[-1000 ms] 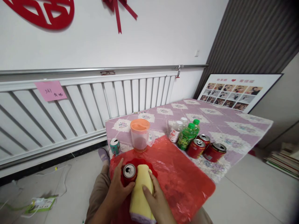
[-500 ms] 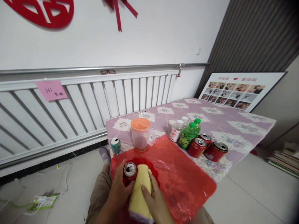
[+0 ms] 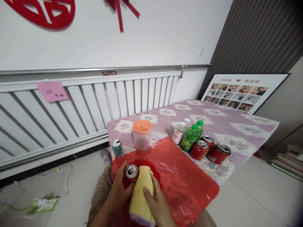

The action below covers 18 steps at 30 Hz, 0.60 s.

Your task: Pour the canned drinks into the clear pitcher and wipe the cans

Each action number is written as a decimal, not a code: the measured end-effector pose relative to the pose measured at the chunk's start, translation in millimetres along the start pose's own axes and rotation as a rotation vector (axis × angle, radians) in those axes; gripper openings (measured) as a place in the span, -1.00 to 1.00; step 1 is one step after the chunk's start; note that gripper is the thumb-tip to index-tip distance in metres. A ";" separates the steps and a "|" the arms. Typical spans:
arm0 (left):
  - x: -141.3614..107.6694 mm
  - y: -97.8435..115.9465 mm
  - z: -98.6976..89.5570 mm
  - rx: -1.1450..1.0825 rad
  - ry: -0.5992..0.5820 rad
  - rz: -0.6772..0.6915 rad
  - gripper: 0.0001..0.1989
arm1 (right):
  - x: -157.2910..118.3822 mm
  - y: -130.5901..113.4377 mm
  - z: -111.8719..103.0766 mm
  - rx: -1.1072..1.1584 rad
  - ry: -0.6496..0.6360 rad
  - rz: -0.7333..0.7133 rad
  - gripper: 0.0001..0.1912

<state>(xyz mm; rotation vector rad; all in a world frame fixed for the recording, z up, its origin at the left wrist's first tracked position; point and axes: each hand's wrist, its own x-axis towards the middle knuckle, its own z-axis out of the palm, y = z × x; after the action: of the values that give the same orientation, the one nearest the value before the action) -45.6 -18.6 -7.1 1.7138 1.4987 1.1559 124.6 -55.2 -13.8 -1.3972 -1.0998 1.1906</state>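
My left hand (image 3: 121,186) is wrapped round a dark red drink can (image 3: 132,173), whose opened top faces up. Against the can's right side lies a folded yellow cloth (image 3: 141,195) with a purplish edge at its near end. My right hand (image 3: 157,197) grips this cloth from the right, thumb on top. Under both hands, a red scalloped dish (image 3: 156,176) partly shows; the can, cloth and hands hide much of it. It rests on a red plastic bag (image 3: 182,176) spread over the table's near edge.
A clear pitcher with an orange lid (image 3: 142,135) and a teal can (image 3: 116,147) stand beyond my hands. To the right are two green-capped bottles (image 3: 190,137), two white-capped bottles (image 3: 179,133) and three red cans (image 3: 200,150). A patterned cloth (image 3: 170,118) covers the table.
The can has turned slightly in my left hand, its opening shifting a little. The yellow cloth has moved very slightly left; everything else stays where it was.
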 end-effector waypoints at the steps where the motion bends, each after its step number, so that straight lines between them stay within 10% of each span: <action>1: -1.2 -1.5 2.5 0.007 0.018 -0.005 -0.24 | 0.2 1.8 0.1 -0.009 0.003 0.002 -0.28; 18: 9.2 -1.7 -5.2 -0.038 -0.081 -0.023 -0.27 | 2.5 -0.7 -3.3 -0.069 -0.028 0.002 -0.27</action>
<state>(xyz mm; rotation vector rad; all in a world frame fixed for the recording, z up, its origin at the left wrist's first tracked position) -51.1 -9.9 -4.1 1.6936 1.4350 1.0839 128.2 -53.0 -13.2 -1.4388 -1.1688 1.1868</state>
